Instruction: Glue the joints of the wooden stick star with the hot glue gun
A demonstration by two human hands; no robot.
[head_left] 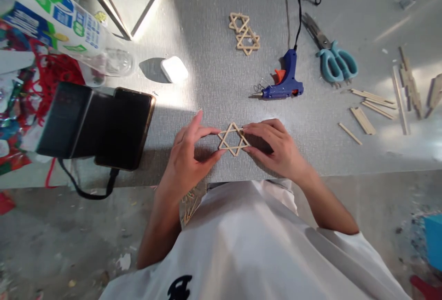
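Note:
Near the table's front edge, a six-pointed star (233, 147) made of thin wooden sticks is held at both sides. My left hand (188, 155) grips its left points between thumb and index finger, with another finger raised. On the other side, my right hand (276, 146) pinches the right points with thumb and fingertips. Farther back lie two more stick stars (247, 42), touching each other. A blue hot glue gun (285, 83) with an orange trigger rests on its side, its nozzle pointing left.
Scissors (333, 56) with light blue handles lie behind the loose sticks (362, 120) at right. A phone (122, 127) with a cable, a white case (175, 69), a plastic bottle (69, 24), red string (62, 72) and a triangular frame (152, 8) occupy the left.

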